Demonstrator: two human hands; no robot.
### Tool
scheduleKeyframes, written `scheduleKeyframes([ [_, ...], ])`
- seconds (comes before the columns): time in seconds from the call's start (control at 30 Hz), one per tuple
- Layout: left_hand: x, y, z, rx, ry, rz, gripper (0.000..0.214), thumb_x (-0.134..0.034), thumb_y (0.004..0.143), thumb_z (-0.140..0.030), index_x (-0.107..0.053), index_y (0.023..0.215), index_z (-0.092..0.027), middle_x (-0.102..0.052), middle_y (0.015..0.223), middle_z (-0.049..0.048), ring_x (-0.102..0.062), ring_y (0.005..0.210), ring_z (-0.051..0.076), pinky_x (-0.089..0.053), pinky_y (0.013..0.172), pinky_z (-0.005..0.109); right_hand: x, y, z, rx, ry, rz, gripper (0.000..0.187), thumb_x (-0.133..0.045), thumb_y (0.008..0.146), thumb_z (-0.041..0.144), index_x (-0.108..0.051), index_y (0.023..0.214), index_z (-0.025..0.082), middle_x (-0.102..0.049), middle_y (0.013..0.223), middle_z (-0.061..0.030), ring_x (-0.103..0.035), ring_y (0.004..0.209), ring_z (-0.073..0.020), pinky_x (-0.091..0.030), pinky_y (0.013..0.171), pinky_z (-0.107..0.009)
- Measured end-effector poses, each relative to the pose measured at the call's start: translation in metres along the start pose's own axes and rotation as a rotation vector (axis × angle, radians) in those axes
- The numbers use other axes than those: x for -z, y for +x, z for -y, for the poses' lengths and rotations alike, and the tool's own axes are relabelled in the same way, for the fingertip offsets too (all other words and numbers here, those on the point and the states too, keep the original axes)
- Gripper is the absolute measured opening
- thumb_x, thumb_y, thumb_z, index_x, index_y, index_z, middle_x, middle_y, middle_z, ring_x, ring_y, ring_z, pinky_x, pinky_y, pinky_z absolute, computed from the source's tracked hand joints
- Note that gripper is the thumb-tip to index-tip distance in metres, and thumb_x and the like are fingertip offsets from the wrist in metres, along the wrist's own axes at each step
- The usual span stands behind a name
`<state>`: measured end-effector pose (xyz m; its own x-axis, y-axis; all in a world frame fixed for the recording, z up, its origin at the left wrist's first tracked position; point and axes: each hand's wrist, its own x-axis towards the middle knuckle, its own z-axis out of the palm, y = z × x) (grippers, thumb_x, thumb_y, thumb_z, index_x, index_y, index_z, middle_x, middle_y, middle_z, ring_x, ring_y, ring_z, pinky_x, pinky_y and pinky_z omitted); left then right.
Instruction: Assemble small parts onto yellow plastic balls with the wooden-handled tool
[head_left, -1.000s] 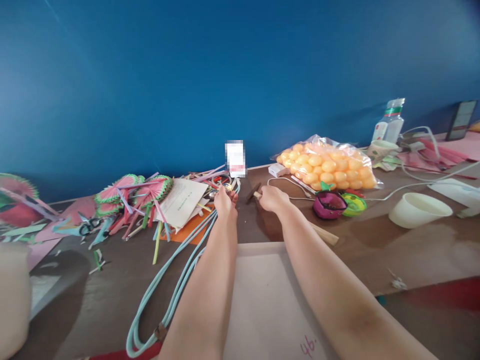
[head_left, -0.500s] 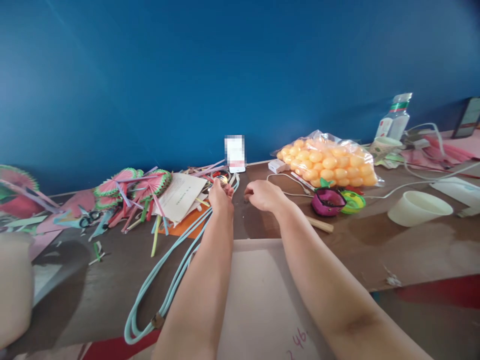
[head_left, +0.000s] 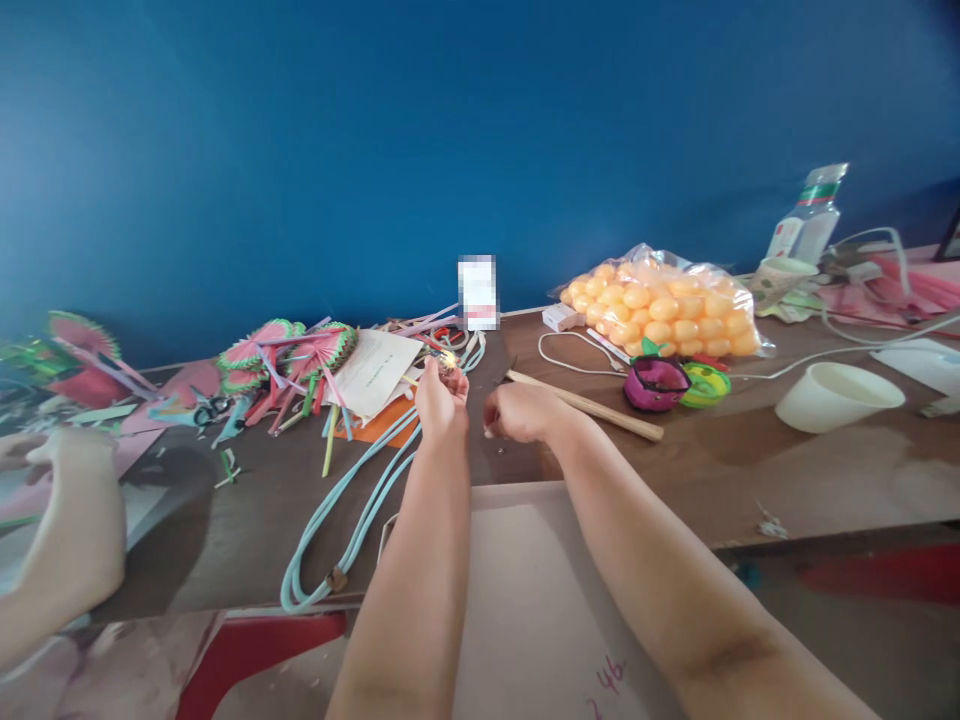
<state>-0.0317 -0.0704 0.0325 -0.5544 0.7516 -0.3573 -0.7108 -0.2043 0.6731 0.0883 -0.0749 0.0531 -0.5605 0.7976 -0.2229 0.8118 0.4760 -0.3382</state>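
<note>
My left hand [head_left: 441,400] is closed around a small shiny, clear and gold-coloured thing [head_left: 448,360] whose kind I cannot make out. Close by on its right, my right hand [head_left: 523,412] has its fingers curled in a pinch, pointing down over the table. Whatever those fingers hold, if anything, is hidden. A wooden stick [head_left: 600,408] lies just behind my right hand. Beneath my forearms is a pale board [head_left: 536,590] with handwritten marks. A looped light-blue cord [head_left: 315,535] lies left of my left forearm.
Pink and green paper fans [head_left: 322,350], scissors [head_left: 206,408] and a printed sheet [head_left: 379,370] lie left. A bag of orange balls [head_left: 667,315], a purple container [head_left: 656,385] and a white cup [head_left: 838,398] stand right. Another person's arm [head_left: 75,520] is at far left.
The view has shifted slightly. My right hand has dropped a little, its fingers more curled downward. More of the wooden stick shows, and the other person's arm has come further into view.
</note>
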Motion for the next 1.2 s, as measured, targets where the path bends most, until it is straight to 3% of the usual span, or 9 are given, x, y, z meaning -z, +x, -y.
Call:
scheduleKeyframes([
  [0.17, 0.001, -0.003, 0.002, 0.025, -0.01, 0.0, 0.016, -0.057, 0.09, -0.029, -0.056, 0.082, -0.015, -0.058, 0.07, 0.0011, -0.057, 0.057, 0.006, -0.046, 0.056, 0.016, -0.015, 0.001, -0.001, -0.021, -0.077, 0.082, 0.015, -0.077, 0.064, 0.027, -0.075, 0.078, 0.026, -0.075, 0.083, -0.0029, -0.069, 0.082, -0.0205, -0.044, 0.063, -0.023],
  [0.4, 0.003, 0.002, 0.006, 0.074, -0.001, 0.041, 0.015, -0.055, 0.09, -0.028, -0.057, 0.082, -0.015, -0.057, 0.068, 0.0011, -0.055, 0.055, 0.006, -0.045, 0.053, 0.016, -0.024, 0.003, -0.004, 0.022, -0.073, 0.004, 0.011, -0.072, 0.061, 0.014, -0.072, 0.068, 0.023, -0.074, 0.077, -0.0035, -0.069, 0.077, -0.0195, -0.044, 0.062, -0.023],
  [0.57, 0.0, 0.015, 0.017, 0.101, 0.052, 0.026, 0.016, -0.055, 0.09, -0.029, -0.055, 0.082, -0.015, -0.057, 0.068, 0.0021, -0.058, 0.057, 0.008, -0.047, 0.053, 0.016, -0.016, 0.004, -0.001, 0.091, -0.053, -0.007, 0.015, -0.065, 0.067, 0.017, -0.073, 0.076, 0.026, -0.075, 0.086, -0.0026, -0.069, 0.082, -0.0201, -0.045, 0.064, -0.025],
  [0.7, -0.009, 0.03, 0.027, 0.116, 0.093, 0.029, 0.017, -0.057, 0.089, -0.029, -0.055, 0.079, -0.015, -0.055, 0.065, 0.0011, -0.056, 0.053, 0.008, -0.044, 0.048, 0.015, 0.0, 0.011, -0.003, 0.0, -0.014, -0.085, 0.015, -0.059, 0.07, 0.017, -0.072, 0.075, 0.023, -0.074, 0.086, -0.0071, -0.069, 0.082, -0.0222, -0.044, 0.064, -0.026],
  [0.9, -0.026, 0.057, 0.034, 0.113, 0.173, 0.029, 0.017, -0.056, 0.09, -0.029, -0.056, 0.083, -0.014, -0.056, 0.067, 0.001, -0.055, 0.052, 0.008, -0.045, 0.048, 0.017, 0.012, 0.051, -0.032, -0.114, 0.092, -0.269, 0.017, -0.059, 0.071, 0.019, -0.072, 0.082, 0.024, -0.074, 0.094, -0.0061, -0.068, 0.089, -0.0237, -0.042, 0.065, -0.028],
  [1.07, -0.041, 0.085, 0.039, 0.119, 0.168, 0.024, 0.013, -0.06, 0.087, -0.027, -0.058, 0.088, -0.014, -0.059, 0.074, 0.0027, -0.057, 0.056, 0.008, -0.046, 0.049, 0.017, 0.004, 0.097, -0.048, -0.19, 0.267, -0.39, 0.012, -0.058, 0.076, 0.026, -0.068, 0.082, 0.023, -0.073, 0.092, -0.0056, -0.066, 0.086, -0.0219, -0.041, 0.065, -0.027],
  [1.2, -0.045, 0.095, 0.043, 0.101, 0.159, 0.047, 0.014, -0.06, 0.086, -0.027, -0.058, 0.088, -0.014, -0.059, 0.073, 0.003, -0.058, 0.056, 0.009, -0.046, 0.048, 0.017, -0.004, 0.114, -0.052, -0.2, 0.376, -0.526, 0.01, -0.059, 0.076, 0.026, -0.067, 0.082, 0.022, -0.072, 0.089, -0.0045, -0.065, 0.083, -0.0202, -0.04, 0.065, -0.027],
])
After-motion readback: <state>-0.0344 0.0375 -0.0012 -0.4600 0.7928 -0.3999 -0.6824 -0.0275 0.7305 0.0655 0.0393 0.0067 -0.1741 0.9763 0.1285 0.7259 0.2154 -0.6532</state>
